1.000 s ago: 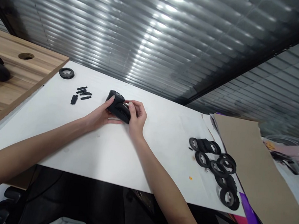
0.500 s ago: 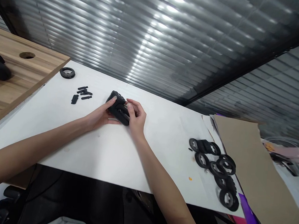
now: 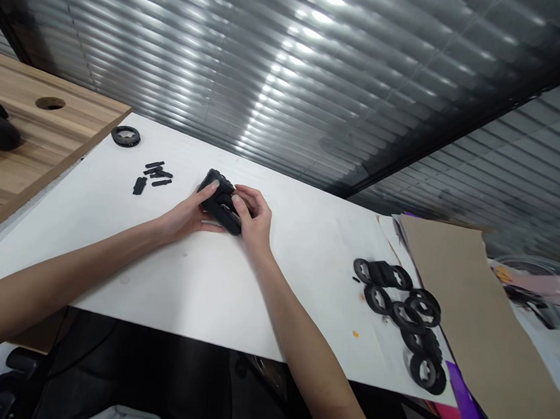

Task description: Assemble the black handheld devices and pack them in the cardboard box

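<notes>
Between my two hands is a black part with a bumpy-edged block and a ring-like opening, held tilted above the white table. My left hand grips its left side, thumb pressed on the top face and fingers underneath. On the opposite side my right hand closes around the ring end, thumb on the near face and index finger along the far edge. My right fingertips are partly hidden behind the part. Several small flat black pieces lie to the left of my hands.
The white table carries a single black ring at its far left corner. Several black rings and ribbed parts are piled at the right, beside a brown cardboard sheet. A small orange bit lies near them. Metallic blinds stand behind.
My right thumb has shifted slightly left and lies further over the black part. The left hand keeps its grip with almost no movement.
</notes>
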A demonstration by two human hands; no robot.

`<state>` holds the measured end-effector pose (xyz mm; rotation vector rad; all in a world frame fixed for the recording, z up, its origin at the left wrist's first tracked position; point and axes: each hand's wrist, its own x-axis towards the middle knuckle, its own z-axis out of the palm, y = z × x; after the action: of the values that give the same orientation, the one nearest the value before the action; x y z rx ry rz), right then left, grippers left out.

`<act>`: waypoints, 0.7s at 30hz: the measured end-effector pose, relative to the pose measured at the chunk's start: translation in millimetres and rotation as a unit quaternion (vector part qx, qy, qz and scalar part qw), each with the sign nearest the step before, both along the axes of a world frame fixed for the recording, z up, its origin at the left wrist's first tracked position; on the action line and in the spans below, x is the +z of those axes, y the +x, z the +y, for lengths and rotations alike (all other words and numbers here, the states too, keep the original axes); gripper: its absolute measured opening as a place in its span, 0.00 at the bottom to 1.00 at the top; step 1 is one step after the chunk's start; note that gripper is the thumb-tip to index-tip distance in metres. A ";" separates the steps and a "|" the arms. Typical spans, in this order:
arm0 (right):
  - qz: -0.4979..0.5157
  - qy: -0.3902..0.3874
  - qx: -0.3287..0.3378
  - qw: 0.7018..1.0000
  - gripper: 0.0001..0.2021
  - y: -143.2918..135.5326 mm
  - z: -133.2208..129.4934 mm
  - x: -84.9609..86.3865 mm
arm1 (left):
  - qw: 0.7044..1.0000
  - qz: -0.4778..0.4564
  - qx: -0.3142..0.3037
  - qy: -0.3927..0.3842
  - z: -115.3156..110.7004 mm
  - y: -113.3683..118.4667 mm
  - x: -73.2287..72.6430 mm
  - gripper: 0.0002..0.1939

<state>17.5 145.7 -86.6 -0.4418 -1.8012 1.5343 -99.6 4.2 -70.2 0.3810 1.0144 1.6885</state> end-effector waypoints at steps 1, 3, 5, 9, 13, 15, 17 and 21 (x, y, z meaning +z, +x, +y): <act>-0.001 -0.005 0.001 1.000 0.28 0.8 -0.3 0.7 | 1.000 0.002 0.004 -0.001 0.0 0.1 -0.1 0.33; 0.001 -0.013 0.000 1.000 0.28 2.0 -0.9 1.6 | 1.000 0.008 0.008 0.002 -0.1 0.0 -0.3 0.34; 0.003 -0.016 -0.002 1.000 0.29 2.6 -1.4 1.7 | 1.000 0.014 0.011 0.008 -0.4 -0.2 -0.5 0.34; 0.008 -0.012 -0.004 1.000 0.29 2.6 -2.6 2.2 | 1.000 0.018 0.016 0.011 -0.2 -0.4 -1.1 0.32; 0.009 -0.004 -0.014 1.000 0.28 2.7 -6.5 3.5 | 1.000 0.021 0.014 0.015 1.0 -0.1 -1.6 0.31; 0.009 -0.001 -0.023 1.000 0.27 2.8 -9.2 3.3 | 1.000 0.022 0.013 0.018 1.4 0.0 -1.7 0.31; 0.011 0.005 -0.032 0.999 0.27 2.6 -11.3 2.2 | 0.999 0.020 0.014 0.021 1.5 0.1 -1.9 0.31; 0.011 0.027 -0.036 0.999 0.27 1.2 -12.9 -0.8 | 0.999 0.012 0.011 0.033 1.1 0.7 -2.7 0.30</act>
<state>18.7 132.8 -87.4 -0.4587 -1.7859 1.4329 -99.0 5.2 -72.9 0.4355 0.9862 1.7433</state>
